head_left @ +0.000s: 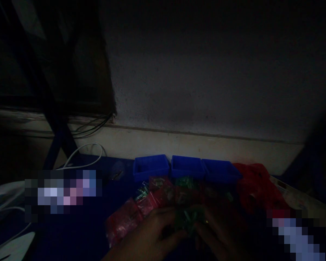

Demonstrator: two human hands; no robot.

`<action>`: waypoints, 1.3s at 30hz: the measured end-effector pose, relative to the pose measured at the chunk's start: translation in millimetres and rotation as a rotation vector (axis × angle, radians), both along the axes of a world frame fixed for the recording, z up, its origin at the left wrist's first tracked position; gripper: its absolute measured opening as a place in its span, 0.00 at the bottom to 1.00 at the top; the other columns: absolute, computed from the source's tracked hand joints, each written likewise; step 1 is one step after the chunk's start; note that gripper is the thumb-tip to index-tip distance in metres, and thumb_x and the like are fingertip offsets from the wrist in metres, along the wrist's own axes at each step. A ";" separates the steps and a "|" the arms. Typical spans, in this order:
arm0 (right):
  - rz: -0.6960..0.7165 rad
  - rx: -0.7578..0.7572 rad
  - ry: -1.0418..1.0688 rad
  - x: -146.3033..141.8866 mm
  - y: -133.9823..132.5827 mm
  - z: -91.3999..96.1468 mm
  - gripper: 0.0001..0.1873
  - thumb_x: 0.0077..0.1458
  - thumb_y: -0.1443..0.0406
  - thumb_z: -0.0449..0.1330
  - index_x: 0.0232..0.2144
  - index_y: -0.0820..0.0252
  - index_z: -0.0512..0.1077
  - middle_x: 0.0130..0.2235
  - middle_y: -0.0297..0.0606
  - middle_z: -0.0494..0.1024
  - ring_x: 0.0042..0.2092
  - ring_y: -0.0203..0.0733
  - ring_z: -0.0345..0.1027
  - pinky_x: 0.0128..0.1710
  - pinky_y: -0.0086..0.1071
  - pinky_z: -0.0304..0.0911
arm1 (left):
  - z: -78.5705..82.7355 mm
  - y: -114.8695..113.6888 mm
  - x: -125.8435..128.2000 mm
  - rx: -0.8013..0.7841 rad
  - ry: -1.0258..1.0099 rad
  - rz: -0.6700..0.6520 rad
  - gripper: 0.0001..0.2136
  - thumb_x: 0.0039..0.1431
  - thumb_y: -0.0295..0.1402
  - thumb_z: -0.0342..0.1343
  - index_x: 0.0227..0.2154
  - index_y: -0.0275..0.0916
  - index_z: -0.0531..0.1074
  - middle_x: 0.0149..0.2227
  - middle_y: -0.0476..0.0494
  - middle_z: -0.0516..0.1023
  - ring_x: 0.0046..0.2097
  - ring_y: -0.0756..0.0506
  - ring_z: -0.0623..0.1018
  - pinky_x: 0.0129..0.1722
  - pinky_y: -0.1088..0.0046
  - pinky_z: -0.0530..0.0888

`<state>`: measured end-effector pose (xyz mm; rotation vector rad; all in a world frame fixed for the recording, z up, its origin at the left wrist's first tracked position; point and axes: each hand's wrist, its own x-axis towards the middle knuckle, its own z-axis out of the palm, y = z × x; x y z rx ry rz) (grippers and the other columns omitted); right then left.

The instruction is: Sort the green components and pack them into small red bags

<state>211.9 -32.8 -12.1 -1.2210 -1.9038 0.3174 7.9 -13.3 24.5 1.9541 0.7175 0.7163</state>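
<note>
The scene is very dark. My left hand (152, 235) and my right hand (220, 235) meet at the bottom centre, fingers curled together around a small clear packet of green parts (188, 219). Just beyond the hands lies a heap of similar packets, red ones (152, 201) and green ones (183, 181). Behind the heap stand three blue plastic bins (150, 166) in a row. The fingertips are hard to make out in the dim light.
A red plastic bag (256, 185) lies right of the bins. White cables (84, 154) trail at the left across the dark blue table surface (70, 232). A grey wall (206, 72) rises behind, and a dark frame stands at the far left.
</note>
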 end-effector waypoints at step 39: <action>-0.145 0.019 -0.122 -2.1 -4.7 -7.4 0.22 0.55 0.51 0.51 0.49 0.49 0.69 0.45 0.42 0.77 0.48 0.56 0.69 0.45 0.48 0.68 | -5.6 2.1 0.1 -0.121 -0.045 0.008 0.12 0.59 0.30 0.51 0.44 0.42 0.73 0.39 0.47 0.79 0.39 0.46 0.76 0.38 0.73 0.72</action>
